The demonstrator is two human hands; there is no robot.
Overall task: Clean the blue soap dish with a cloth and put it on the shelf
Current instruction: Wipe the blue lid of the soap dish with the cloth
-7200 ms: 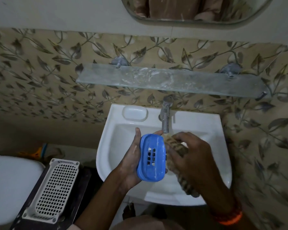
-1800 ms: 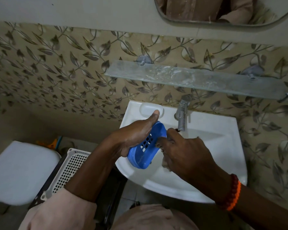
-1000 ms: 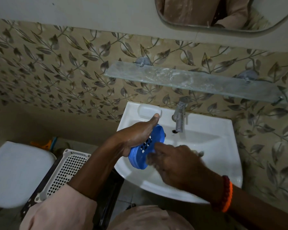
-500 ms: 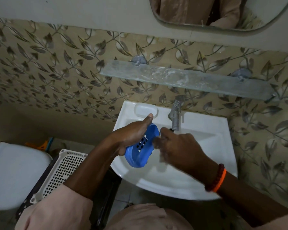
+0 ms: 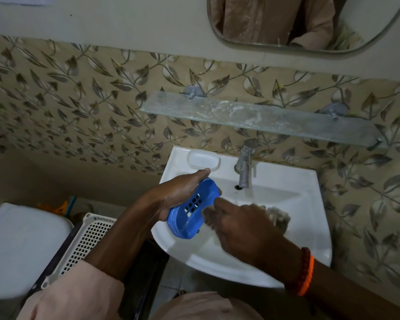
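Note:
My left hand (image 5: 178, 192) grips the blue soap dish (image 5: 191, 212) from its far side and holds it tilted over the left part of the white sink (image 5: 305, 229). The dish is oval with a grid of small slots in its floor. My right hand (image 5: 243, 225) is blurred with motion just right of the dish, its fingertips at the dish's rim. A brownish cloth (image 5: 277, 215) shows as a blur beyond that hand, bunched in its grip. The glass shelf (image 5: 259, 117) is fixed to the wall above the sink.
A metal tap (image 5: 245, 167) stands at the back of the sink, with a moulded soap recess (image 5: 203, 160) to its left. A white slotted basket (image 5: 88, 239) and a white toilet lid (image 5: 19, 248) lie at lower left. A mirror (image 5: 298, 21) hangs above.
My right hand has kept rubbing the cloth back and forth at the dish and has now swung to the right of it. My left hand holds the dish in much the same tilt.

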